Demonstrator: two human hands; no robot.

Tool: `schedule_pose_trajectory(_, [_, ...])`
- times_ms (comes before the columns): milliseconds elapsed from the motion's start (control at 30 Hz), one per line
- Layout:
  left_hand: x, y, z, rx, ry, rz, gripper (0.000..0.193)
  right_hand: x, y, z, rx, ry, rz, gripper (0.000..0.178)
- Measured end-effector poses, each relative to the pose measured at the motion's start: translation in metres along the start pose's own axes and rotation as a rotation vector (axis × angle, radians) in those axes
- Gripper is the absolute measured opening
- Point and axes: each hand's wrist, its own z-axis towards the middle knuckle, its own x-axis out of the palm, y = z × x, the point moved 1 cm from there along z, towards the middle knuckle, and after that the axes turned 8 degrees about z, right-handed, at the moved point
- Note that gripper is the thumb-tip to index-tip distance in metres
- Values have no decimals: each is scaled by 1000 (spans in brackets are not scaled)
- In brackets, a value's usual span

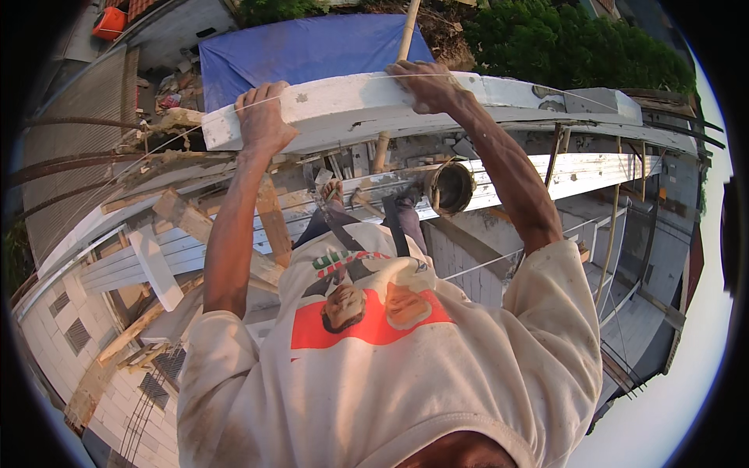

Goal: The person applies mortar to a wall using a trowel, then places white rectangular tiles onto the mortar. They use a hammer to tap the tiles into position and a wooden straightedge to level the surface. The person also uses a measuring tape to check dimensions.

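Note:
A long white lightweight concrete block (343, 97) lies along the top of a wall in front of me. My left hand (267, 118) is closed over its top near the left end, fingers bent over the far edge. Further right, my right hand (427, 84) grips the same block, its fingers curled over the far edge and partly hidden. Both arms are stretched forward. A thin string (328, 81) runs along the block past both hands. To the right, another white block (601, 103) sits in the row, with grey mortar (550, 97) beside it.
Below the wall, a dark bucket (451, 187) stands by my legs on white ribbed planks (538, 173). Wooden boards (273, 218) lie to the left. Beyond the wall are a blue tarp (296, 47), a bamboo pole (408, 31) and green trees (569, 47). Rusty rebar (78, 164) juts out at left.

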Motion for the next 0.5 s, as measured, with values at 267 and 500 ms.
schedule_pose_trajectory(267, [-5, 0, -2, -14, 41, -6, 83, 6, 1, -1, -46, -99, -55, 81])
schedule_pose_trajectory(500, [-8, -6, 5, -11, 111, 58, 87, 4, 2, -8, -67, -87, -57, 88])
